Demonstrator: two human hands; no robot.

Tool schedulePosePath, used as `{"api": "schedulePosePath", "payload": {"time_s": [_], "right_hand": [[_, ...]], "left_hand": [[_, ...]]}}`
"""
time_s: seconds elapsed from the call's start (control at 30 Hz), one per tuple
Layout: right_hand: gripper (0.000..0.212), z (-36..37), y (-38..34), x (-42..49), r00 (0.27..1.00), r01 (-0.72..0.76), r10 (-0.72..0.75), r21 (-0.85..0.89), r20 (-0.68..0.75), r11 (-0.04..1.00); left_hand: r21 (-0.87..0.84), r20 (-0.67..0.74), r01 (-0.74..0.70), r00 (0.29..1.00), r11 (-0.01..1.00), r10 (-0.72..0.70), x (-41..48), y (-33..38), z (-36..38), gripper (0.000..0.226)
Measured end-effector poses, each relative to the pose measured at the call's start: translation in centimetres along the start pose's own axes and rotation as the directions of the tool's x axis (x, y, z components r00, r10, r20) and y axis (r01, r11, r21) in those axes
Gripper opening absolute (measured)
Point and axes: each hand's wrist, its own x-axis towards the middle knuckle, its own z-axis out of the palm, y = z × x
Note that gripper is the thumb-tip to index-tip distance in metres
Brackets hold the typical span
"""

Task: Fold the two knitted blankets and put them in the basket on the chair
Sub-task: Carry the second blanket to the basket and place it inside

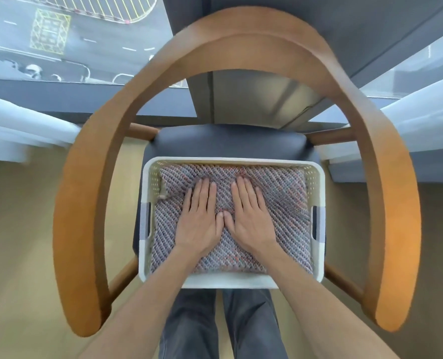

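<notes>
A folded knitted blanket (287, 203) in grey, blue and pink yarn fills the white plastic basket (230, 282). The basket stands on the dark seat of a wooden chair (85, 203) with a curved armrest rail. My left hand (201, 218) and my right hand (251, 216) lie flat side by side on top of the blanket, fingers straight, thumbs nearly touching, pressing it down. Only one blanket surface shows; whatever lies beneath it is hidden.
The chair's wooden rail curves around the basket on the left, far and right sides. A window with white curtains (13, 130) and a grey pillar (254, 99) stand behind the chair. My legs in dark trousers (223, 327) stand at the seat's near edge. Tan floor lies either side.
</notes>
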Motion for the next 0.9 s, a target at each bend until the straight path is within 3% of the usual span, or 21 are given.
{"api": "schedulePosePath", "payload": {"time_s": [0.1,0.2,0.27,0.4,0.53,0.63,0.73,0.9], "right_hand": [[0.063,-1.7,-0.1,-2.1,0.990,-0.005,0.016,0.077,-0.137,0.997],[0.064,-2.7,2.7,-4.0,0.948,-0.157,0.183,0.120,-0.259,0.980],[0.065,-2.0,4.9,-4.1,0.951,-0.215,0.226,0.073,-0.211,0.974],[0.068,0.4,6.2,-2.3,0.979,-0.198,0.197,-0.026,-0.052,0.980],[0.066,-1.3,5.2,-3.3,0.975,-0.198,0.197,0.005,-0.099,0.980],[0.066,-2.0,3.9,-6.3,0.992,-0.043,0.048,0.044,-0.116,0.998],[0.067,-0.2,4.1,-6.9,1.000,0.009,-0.008,-0.028,0.027,1.000],[0.068,1.0,4.2,-5.1,0.987,-0.028,0.039,-0.073,0.153,0.997]], "left_hand": [[-0.050,-0.094,-0.045,0.995,0.998,0.040,-2.0,-0.3,-1.8,0.067],[-0.105,-0.177,0.031,0.983,0.994,-0.049,-3.5,-2.4,-2.7,0.069],[-0.074,-0.152,0.083,0.984,0.994,-0.093,-3.0,-3.9,-1.8,0.069],[0.006,-0.035,0.080,0.996,0.997,-0.080,-1.0,-4.9,0.8,0.071],[-0.009,-0.046,0.098,0.994,0.995,-0.098,-1.7,-4.2,-0.9,0.071],[-0.051,-0.074,-0.016,0.997,0.999,0.013,-5.0,-3.0,-1.7,0.071],[0.031,0.041,-0.105,0.994,0.994,0.104,-6.5,-3.1,0.1,0.071],[0.070,0.197,-0.086,0.978,0.994,0.071,-4.0,-3.4,0.8,0.070]]}}
